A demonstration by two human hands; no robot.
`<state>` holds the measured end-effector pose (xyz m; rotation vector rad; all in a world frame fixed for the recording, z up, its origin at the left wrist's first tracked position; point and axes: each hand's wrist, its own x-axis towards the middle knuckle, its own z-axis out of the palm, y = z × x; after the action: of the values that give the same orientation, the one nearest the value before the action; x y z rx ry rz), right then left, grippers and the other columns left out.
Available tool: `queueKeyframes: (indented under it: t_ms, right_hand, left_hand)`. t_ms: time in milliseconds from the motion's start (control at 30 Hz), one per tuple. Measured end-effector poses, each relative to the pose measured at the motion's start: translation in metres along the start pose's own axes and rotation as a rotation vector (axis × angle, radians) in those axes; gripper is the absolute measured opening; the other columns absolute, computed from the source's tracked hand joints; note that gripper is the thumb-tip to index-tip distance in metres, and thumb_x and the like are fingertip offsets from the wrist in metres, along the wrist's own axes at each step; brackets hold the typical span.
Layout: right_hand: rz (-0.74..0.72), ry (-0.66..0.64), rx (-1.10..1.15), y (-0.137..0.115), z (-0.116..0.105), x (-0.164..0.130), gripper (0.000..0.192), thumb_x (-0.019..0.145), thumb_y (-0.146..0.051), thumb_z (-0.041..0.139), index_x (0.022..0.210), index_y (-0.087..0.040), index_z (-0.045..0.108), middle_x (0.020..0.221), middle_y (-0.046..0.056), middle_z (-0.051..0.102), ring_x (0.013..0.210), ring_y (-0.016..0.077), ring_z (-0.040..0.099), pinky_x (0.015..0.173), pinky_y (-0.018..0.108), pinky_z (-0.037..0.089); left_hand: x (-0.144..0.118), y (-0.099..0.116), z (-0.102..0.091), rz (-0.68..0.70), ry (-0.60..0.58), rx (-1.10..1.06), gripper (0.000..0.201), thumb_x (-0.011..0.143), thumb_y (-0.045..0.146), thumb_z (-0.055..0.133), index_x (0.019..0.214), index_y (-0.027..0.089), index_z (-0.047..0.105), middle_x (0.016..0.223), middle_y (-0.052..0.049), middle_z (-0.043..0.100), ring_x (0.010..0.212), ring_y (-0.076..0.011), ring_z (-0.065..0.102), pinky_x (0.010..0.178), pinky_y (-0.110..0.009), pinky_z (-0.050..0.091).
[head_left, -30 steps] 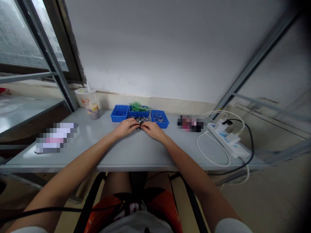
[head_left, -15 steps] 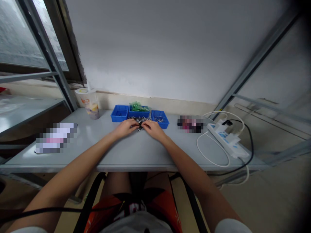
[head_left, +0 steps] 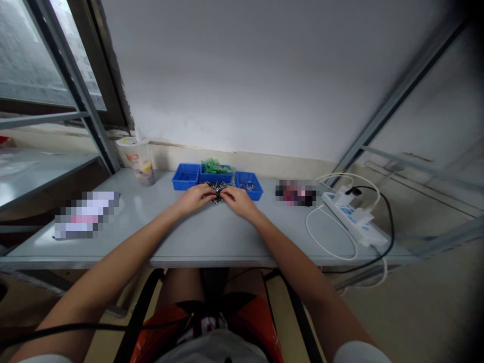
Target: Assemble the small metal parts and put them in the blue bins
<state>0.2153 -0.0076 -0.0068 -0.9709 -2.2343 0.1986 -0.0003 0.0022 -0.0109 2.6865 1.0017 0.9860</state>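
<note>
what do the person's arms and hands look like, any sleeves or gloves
Both arms are bare from the short sleeves down. The left hand and right hand wear no gloves, and no rings, watch or bands show at this size. A pale grey-white sleeve edge shows at each lower corner: left sleeve, right sleeve.
</note>
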Motion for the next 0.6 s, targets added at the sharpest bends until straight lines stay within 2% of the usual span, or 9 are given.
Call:
queueKeyframes:
  t_ms: [600]
  right_hand:
    - [0.013, 0.002, 0.008, -0.0016, -0.0011, -0.0005, 0.019, 0.092, -0.026, 0.049, 0.092, -0.018, 0.066, 0.088, 0.004, 0.067, 0.079, 0.0138, 0.058, 0.073, 0.024, 0.041]
  left_hand:
    - [-0.0002, 0.0014, -0.0009, 0.03, 0.028, -0.018, 0.023, 0.093, 0.032, 0.05, 0.1, 0.018, 0.067, 0.09, -0.006, 0.063, 0.084, -0.0179, 0.059, 0.076, -0.029, 0.046]
